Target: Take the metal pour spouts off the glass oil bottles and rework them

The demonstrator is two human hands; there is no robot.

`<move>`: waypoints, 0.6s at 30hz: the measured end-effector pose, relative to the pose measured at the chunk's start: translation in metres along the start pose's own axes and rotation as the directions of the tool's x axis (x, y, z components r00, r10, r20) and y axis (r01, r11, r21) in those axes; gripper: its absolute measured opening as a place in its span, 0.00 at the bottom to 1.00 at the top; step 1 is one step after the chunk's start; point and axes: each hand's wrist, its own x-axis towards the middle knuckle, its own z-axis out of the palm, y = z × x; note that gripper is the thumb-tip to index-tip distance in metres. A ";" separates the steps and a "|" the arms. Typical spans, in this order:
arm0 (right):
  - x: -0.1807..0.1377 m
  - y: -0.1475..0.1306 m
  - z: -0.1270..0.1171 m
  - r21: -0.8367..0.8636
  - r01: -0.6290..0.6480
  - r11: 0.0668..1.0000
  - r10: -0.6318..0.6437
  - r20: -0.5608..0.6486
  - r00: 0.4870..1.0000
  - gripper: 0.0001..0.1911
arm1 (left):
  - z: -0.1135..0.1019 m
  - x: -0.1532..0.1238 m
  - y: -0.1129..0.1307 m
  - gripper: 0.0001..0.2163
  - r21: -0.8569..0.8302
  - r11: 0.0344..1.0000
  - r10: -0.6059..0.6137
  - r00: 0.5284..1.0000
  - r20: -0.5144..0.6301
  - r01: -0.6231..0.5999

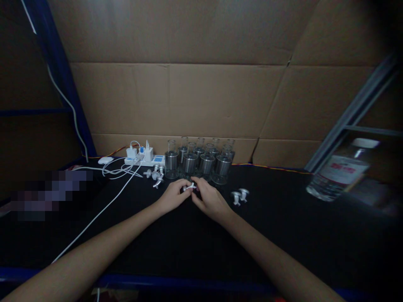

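My left hand [174, 194] is closed, with thumb and fingers pinching a small white-and-silver stopper-like piece [189, 187]. From the other side, my right hand [210, 199] curls its fingertips onto the same piece. Most of the piece is hidden by the fingers. Right behind my hands stand several glass bottles with steel sleeves [190, 162], upright and close together, their clear necks bare. To the right lie two similar stopper-like pieces with round tops and short stems [236, 198]. Several more such pieces [155, 176] lie in a cluster to the left of the bottles.
A white power strip [159, 160] with plugged-in adapters and tangled white cables [121, 170] sits at back left. One cable runs across the black tabletop [151, 247] to the front edge. A large clear water bottle [341, 172] stands at right. Cardboard [201, 96] walls the back.
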 end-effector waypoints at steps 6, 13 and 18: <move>-0.001 -0.007 0.004 0.052 -0.148 0.988 0.147 0.025 0.989 0.24 | 0.002 -0.003 0.012 0.05 0.220 0.971 0.091 0.996 0.003 -0.089; -0.001 -0.014 0.005 0.148 -0.210 0.967 0.199 0.088 0.976 0.20 | 0.006 -0.006 0.016 0.07 0.448 0.894 -0.006 0.996 0.088 -0.035; -0.003 -0.016 0.001 0.201 -0.231 0.952 0.198 0.173 0.965 0.18 | 0.005 -0.006 0.022 0.09 0.495 0.869 -0.068 0.985 0.158 -0.019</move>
